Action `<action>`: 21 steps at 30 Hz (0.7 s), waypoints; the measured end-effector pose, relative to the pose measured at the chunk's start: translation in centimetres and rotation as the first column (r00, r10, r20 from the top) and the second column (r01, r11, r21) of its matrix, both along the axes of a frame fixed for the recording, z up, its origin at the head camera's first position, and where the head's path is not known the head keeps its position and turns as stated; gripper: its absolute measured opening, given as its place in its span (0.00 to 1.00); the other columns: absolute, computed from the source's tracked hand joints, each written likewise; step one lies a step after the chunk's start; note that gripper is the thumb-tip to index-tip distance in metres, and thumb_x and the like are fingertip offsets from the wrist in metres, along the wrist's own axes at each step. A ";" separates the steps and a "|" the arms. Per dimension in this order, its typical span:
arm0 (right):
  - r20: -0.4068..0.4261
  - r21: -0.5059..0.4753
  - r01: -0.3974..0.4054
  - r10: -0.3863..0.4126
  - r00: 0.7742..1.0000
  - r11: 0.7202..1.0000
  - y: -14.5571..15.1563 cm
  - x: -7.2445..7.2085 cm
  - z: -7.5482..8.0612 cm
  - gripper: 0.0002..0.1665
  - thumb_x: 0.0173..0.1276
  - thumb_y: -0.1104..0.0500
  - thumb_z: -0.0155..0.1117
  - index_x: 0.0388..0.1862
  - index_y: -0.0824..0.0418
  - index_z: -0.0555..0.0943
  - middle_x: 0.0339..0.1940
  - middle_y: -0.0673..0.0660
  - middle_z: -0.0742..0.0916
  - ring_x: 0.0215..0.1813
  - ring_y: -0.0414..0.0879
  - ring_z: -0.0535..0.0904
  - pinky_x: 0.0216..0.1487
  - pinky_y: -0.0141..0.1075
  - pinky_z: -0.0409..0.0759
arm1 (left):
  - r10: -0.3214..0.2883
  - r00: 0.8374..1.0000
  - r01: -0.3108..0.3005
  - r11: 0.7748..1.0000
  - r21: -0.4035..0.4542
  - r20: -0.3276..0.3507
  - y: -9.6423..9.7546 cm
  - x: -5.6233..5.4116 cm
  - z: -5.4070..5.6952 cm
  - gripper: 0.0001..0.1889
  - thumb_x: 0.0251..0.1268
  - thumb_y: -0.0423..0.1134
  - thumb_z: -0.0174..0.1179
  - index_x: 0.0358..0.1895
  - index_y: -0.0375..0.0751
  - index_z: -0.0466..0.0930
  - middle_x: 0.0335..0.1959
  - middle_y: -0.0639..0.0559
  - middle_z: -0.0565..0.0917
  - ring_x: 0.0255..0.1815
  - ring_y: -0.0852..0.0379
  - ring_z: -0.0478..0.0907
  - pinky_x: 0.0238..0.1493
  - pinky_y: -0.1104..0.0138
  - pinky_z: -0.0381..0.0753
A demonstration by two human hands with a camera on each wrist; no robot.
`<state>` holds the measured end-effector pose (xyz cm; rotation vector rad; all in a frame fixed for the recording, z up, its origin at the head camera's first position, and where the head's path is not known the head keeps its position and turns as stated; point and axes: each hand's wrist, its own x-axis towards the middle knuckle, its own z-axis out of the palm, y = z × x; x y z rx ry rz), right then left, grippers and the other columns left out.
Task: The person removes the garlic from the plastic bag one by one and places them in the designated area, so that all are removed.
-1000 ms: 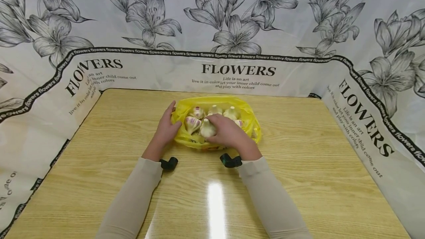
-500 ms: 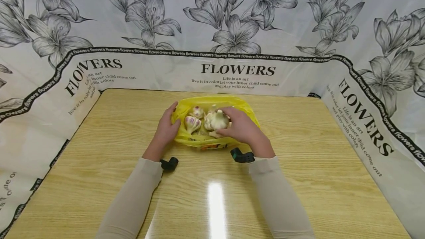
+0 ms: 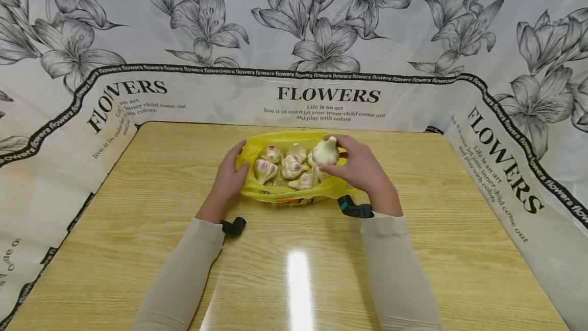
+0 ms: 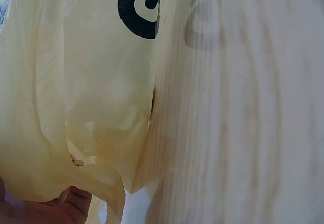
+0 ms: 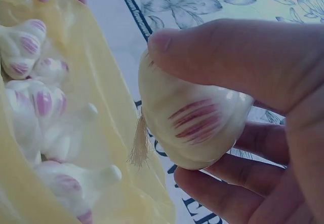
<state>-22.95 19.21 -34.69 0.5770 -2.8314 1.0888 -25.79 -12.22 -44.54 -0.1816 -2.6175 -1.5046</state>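
A yellow plastic bag (image 3: 271, 197) lies with its mouth spread wide and several white garlic bulbs with purple streaks inside, one such garlic bulb (image 3: 292, 166) near the middle. My left hand (image 3: 230, 173) grips the bag's left rim, and in the left wrist view its curled fingers (image 4: 76, 203) show at the plastic. Over the right end of the bag, my right hand (image 3: 364, 165) pinches a garlic bulb (image 3: 325, 151), its stem pointing up. The right wrist view shows this garlic bulb (image 5: 195, 120) between thumb and fingers, with a tuft of roots hanging from it.
The bag rests on a light wood-grain table (image 3: 156, 188) near its back edge. White floral fabric (image 3: 331, 98) with black lettering rises behind the table and along both sides. A dark wrist device (image 3: 235, 227) sits at my left cuff.
My right hand has lifted the garlic bulb from the middle of the bag and carried it right and up, uncovering other bulbs. The left hand stays at the bag's left rim.
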 end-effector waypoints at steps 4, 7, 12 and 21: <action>-0.014 -0.016 0.044 -0.044 0.999 0.999 1.0 -0.1 0.1 0.39 0.58 0.50 0.74 0.68 0.54 0.71 0.67 0.58 0.75 0.60 0.59 0.79 0.58 0.47 0.80 | 0.005 1.000 -0.005 1.000 0.026 0.006 0.0 0.0 0.1 0.30 0.74 0.38 0.48 0.76 0.56 0.55 0.73 0.43 0.62 0.75 0.45 0.58 0.75 0.50 0.57; -0.018 -0.023 0.082 -0.082 0.996 0.996 1.7 -0.2 0.0 0.39 0.58 0.50 0.73 0.68 0.53 0.70 0.67 0.58 0.75 0.60 0.59 0.79 0.58 0.49 0.80 | 0.008 1.000 -0.009 0.999 0.050 0.020 0.1 0.1 0.1 0.29 0.74 0.38 0.48 0.75 0.59 0.56 0.72 0.43 0.63 0.74 0.45 0.59 0.74 0.50 0.58; -0.005 -0.045 0.131 -0.131 0.991 0.990 2.9 -0.3 0.0 0.40 0.59 0.48 0.72 0.69 0.51 0.69 0.66 0.58 0.76 0.61 0.59 0.78 0.59 0.50 0.78 | 0.013 0.999 -0.016 0.997 0.080 0.044 0.2 0.2 0.2 0.29 0.74 0.38 0.49 0.74 0.63 0.57 0.72 0.44 0.64 0.73 0.45 0.60 0.74 0.50 0.59; 0.030 -0.095 0.208 -0.206 0.978 0.974 4.6 -0.3 -0.1 0.41 0.59 0.45 0.71 0.70 0.52 0.68 0.65 0.63 0.77 0.64 0.61 0.76 0.60 0.52 0.77 | 0.025 0.999 -0.028 0.995 0.098 0.030 0.1 0.2 0.1 0.28 0.73 0.38 0.50 0.73 0.63 0.60 0.71 0.43 0.64 0.72 0.45 0.61 0.72 0.50 0.62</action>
